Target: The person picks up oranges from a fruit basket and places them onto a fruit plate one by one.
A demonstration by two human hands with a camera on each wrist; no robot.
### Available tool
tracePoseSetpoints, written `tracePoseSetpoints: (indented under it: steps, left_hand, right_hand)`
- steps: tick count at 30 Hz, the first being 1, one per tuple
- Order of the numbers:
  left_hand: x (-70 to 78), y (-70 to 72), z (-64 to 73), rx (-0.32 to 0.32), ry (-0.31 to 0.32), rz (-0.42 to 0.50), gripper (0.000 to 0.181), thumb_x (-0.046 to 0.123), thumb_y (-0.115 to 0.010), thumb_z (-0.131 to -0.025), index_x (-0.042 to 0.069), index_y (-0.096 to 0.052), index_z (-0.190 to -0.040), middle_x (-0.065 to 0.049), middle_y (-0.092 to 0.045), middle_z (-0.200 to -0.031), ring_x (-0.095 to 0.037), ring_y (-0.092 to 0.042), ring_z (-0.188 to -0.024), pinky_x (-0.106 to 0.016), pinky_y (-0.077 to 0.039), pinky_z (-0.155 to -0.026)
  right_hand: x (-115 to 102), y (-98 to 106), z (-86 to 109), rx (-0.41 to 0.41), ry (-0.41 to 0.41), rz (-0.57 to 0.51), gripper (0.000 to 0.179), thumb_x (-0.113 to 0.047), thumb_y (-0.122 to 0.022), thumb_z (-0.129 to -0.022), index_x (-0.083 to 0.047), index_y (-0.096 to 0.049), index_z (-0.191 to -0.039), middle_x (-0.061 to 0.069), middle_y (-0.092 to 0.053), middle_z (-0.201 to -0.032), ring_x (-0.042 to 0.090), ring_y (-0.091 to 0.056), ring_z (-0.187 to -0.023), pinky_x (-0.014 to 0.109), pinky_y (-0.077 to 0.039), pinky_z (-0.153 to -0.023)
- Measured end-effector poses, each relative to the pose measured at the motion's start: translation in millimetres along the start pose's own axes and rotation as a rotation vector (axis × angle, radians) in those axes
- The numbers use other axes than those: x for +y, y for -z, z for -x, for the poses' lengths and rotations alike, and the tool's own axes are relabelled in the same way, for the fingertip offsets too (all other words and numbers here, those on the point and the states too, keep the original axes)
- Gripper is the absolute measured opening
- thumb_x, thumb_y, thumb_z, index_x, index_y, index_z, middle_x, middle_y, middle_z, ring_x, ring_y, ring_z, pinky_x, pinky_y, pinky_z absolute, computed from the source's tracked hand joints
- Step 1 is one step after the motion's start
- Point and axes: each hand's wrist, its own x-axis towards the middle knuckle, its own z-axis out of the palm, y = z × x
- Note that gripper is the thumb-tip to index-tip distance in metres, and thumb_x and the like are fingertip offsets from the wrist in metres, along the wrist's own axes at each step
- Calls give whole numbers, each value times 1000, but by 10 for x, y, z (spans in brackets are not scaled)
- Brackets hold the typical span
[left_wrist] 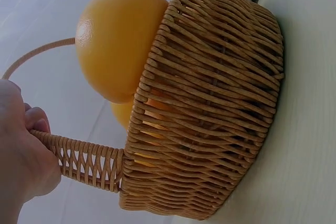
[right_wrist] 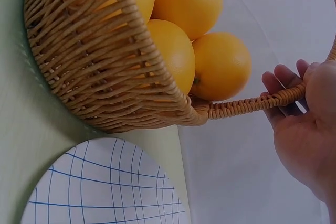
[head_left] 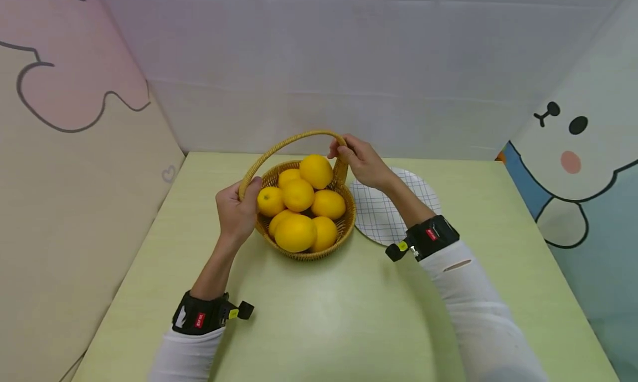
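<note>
A wicker basket (head_left: pixel 350 218) with a tall arched handle (head_left: pixel 291 140) stands on the table, heaped with several yellow-orange oranges (head_left: pixel 295 233). My left hand (head_left: pixel 236 211) grips the handle's left side low down, just above the rim, fingers curled round the woven strip (left_wrist: pixel 89 160). On the far right side, my right hand (head_left: pixel 363 161) holds the handle higher up. From the right wrist view, the fingers of that hand (right_wrist: pixel 304 124) bend round the wrapped handle. The oranges (right_wrist: pixel 221 66) rise above the rim, and the lower ones are partly hidden by the weave.
Right of the basket lies a round white plate (head_left: pixel 371 213) with a blue grid, partly under my right forearm. A pale wall (head_left: pixel 399 83) rises right behind the table (head_left: pixel 324 321). Printed side walls (head_left: pixel 75 177) flank it.
</note>
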Motion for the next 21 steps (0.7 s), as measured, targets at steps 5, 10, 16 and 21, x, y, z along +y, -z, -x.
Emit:
tracePoseSetpoints:
  steps: [5,10,16,21]
  left_hand:
    - [13,-7,36,31,-10,-19,55,21,-68,-110,11,-49,-59,10,-41,-49,-3,-33,-41,-18,-19,-40]
    - [22,-4,51,40,-19,-19,54,21,-68,-110,11,-50,-60,10,-41,-50,-3,-33,-41,-19,-20,-40]
    - [35,-6,75,47,-13,-20,55,21,-68,-110,11,-49,-60,10,-41,-50,-3,-33,-41,-19,-21,-40]
    - [59,-12,69,40,-23,-8,56,21,-67,-110,5,-47,-60,10,-41,-50,-4,-33,-41,-19,-22,-39]
  right_hand:
    - [-23,-13,15,-7,-6,22,35,-15,-36,-124,10,-56,-139,31,-65,-130,55,-60,-134,61,-50,-124]
    - [-71,0,44,-13,-8,44,38,-15,-37,-124,8,-57,-146,33,-67,-142,49,-63,-141,59,-48,-129]
    - [-148,60,195,3,-59,111,46,-24,-43,-124,-2,-50,-164,24,-63,-159,41,-60,-152,56,-48,-131]
    - [-228,143,443,13,-104,255,61,-35,-51,-121,-12,-36,-175,17,-49,-175,40,-45,-165,60,-36,-138]
